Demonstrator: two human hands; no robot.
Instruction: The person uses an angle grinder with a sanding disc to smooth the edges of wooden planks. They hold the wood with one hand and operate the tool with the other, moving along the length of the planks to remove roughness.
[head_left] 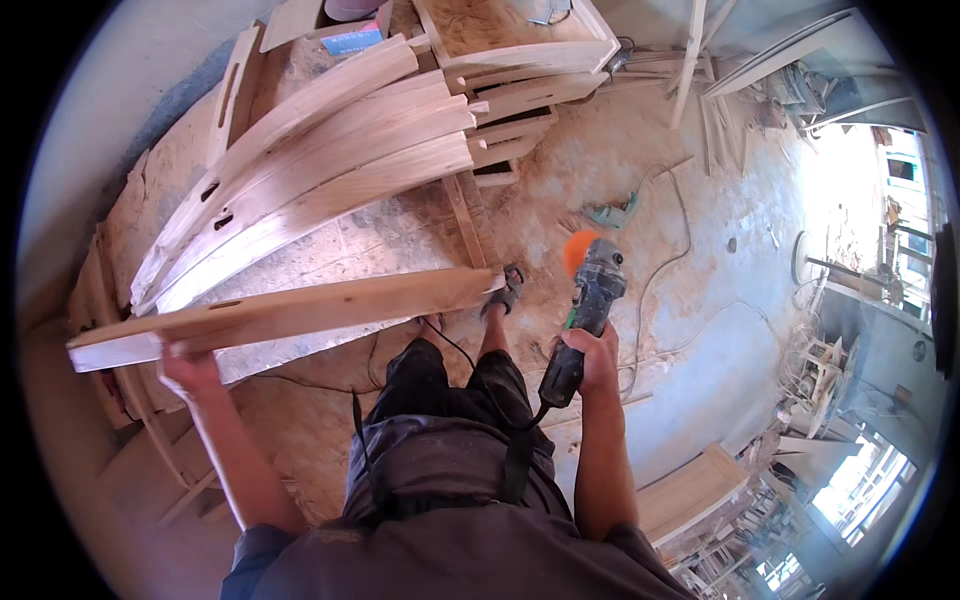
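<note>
My left hand (190, 370) grips a long wooden rail (320, 308) near its left end. The rail has a slot cut in it and a tenon at its right end, and it lies across the near side of the workbench (350, 245). In my right hand (597, 358) is an angle grinder (590, 300), raised to the right of the rail and apart from it. An orange disc (578, 252) sits at the grinder's head; whether it spins I cannot tell. Several pale wooden pieces (330, 160) with slots and tenons lie side by side on the bench.
A green power tool (612, 211) rests on the dusty floor, its cable (685, 215) looping nearby. The grinder's black cord (462, 352) hangs around my legs. Wooden frames (530, 60) stand beyond the bench, with wood offcuts (820, 380) heaped at the right.
</note>
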